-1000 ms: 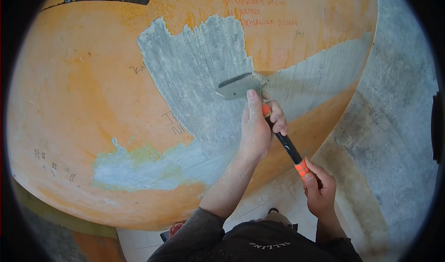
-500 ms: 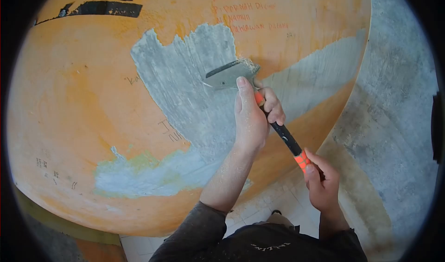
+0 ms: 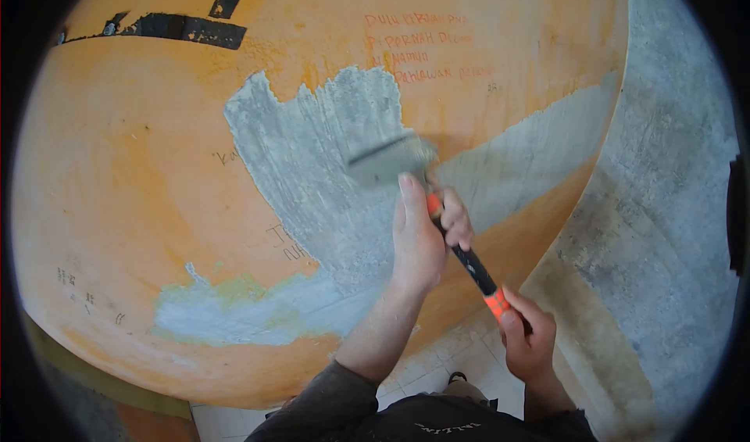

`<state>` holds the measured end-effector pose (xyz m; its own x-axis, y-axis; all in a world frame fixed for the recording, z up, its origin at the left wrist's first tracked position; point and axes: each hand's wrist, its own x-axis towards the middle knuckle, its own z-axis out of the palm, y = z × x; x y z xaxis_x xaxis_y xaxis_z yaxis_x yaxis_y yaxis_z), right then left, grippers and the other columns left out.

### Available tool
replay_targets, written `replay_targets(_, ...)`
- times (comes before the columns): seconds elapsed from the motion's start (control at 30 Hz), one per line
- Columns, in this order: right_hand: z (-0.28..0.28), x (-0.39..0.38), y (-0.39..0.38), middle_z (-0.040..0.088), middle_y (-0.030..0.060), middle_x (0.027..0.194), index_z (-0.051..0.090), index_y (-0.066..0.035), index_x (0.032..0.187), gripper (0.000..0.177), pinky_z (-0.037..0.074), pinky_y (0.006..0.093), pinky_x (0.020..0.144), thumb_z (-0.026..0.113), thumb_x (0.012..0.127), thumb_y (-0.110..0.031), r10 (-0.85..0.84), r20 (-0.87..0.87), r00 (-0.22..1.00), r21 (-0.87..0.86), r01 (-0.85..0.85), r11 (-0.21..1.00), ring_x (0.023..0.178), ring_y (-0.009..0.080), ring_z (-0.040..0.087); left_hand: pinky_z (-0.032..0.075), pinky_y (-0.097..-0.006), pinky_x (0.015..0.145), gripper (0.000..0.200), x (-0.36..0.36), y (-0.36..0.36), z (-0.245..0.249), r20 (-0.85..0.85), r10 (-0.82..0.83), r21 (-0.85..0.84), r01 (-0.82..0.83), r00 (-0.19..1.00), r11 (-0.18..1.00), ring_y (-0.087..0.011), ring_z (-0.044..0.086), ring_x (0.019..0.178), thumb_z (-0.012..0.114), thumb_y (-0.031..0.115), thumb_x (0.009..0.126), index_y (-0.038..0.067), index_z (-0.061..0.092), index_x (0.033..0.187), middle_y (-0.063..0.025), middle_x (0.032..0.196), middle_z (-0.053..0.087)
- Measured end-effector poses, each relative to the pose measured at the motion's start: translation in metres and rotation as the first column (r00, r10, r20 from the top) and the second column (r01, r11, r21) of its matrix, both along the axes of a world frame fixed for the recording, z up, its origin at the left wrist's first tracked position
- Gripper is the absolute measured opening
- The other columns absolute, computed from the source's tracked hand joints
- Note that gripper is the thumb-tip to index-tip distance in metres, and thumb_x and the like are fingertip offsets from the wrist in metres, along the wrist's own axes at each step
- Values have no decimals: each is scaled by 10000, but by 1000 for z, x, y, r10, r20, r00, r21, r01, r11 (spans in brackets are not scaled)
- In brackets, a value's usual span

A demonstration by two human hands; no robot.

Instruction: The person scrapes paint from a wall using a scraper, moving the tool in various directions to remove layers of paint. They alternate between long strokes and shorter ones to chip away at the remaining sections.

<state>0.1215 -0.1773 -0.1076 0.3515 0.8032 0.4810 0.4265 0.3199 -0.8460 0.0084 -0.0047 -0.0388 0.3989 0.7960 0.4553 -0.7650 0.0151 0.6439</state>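
Note:
A scraper point(image 3: 472, 266) with a wide grey blade and a black handle with orange bands is held in both my hands. My left hand point(image 3: 422, 235) is closed around the upper handle just behind the blade, its thumb stretched toward the blade. Around the orange lower end my right hand point(image 3: 531, 336) is wrapped. The blade, blurred by motion, lies over a bare grey patch point(image 3: 312, 153) on the curved orange-painted surface point(image 3: 156, 200). Pale shavings cling near the blade's right corner.
Red handwriting point(image 3: 418, 47) and black stripes point(image 3: 187, 29) mark the orange paint above. A pale blue-grey scraped strip point(image 3: 234, 313) runs along the lower part. At right is a grey concrete surface point(image 3: 664, 207); white floor tiles point(image 3: 414, 375) show below, by a foot.
The camera view has tilted, so the surface sits lower in the picture. The scraper blade has shifted slightly down across the surface, both hands moving with it and keeping their grip.

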Motion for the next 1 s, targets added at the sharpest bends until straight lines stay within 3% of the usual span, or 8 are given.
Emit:
replay_targets(0.33,16,4,0,604,27,693,637,36,1208,295,356,217,514,578,941,-76,-16,-40,999,18,17,1000,574,39,458,378,-282,485,511,4,7,12,-9,-55,41,55,998,998,-98,345,475,228,621,1009,154,435,1036,24,630,338)
replay_targets(0.47,24,10,-4,593,24,690,638,34,1207,293,352,218,511,577,943,-78,22,-78,997,-37,-25,999,570,38,449,380,-298,494,509,2,-6,15,10,-17,-39,17,1000,999,-105,348,484,230,619,1011,149,422,975,16,635,338)
replay_targets(0.57,38,13,-3,580,15,682,638,33,1209,291,352,217,509,570,948,-76,18,-83,996,-50,-22,999,564,36,446,366,-302,484,549,9,0,27,-10,35,56,-34,999,998,-105,328,480,232,610,1017,123,397,825,20,615,316)
replay_targets(0.67,26,7,-6,564,-2,671,636,33,1215,292,346,213,508,563,953,-72,25,-63,998,-9,-26,1000,563,28,436,364,-298,485,600,4,-4,22,1,-3,0,3,1000,1000,-110,330,480,227,618,1015,127,365,699,20,593,307)
replay_targets(0.8,31,1,-4,561,-13,666,634,38,1217,293,346,209,515,568,955,-77,25,-129,991,-24,-28,999,571,24,431,365,-291,488,635,3,2,19,-11,-36,-43,36,999,998,-110,329,480,224,630,1010,133,350,637,27,578,302)
replay_targets(0.87,37,4,-4,565,-10,668,634,38,1215,293,348,208,518,573,955,-81,21,-128,992,-32,-25,999,574,25,434,355,-292,486,655,6,-1,32,-59,44,28,-42,997,999,-111,318,474,216,642,1004,140,346,605,30,558,289)
replay_targets(0.93,36,6,-6,569,-8,670,635,39,1214,293,351,208,521,578,954,-85,17,-117,993,-37,-21,999,577,26,438,355,-290,486,622,6,1,23,10,-23,57,23,1000,998,-109,320,472,232,625,1011,112,416,711,22,581,311)
replay_targets(1.0,17,-1,-6,570,-6,674,637,41,1209,291,343,207,517,578,953,-84,1,-33,999,-1,-2,1000,578,21,435,367,-285,492,537,1,-6,18,63,-26,-119,33,998,992,-105,343,477,253,601,1020,119,443,878,19,615,333)
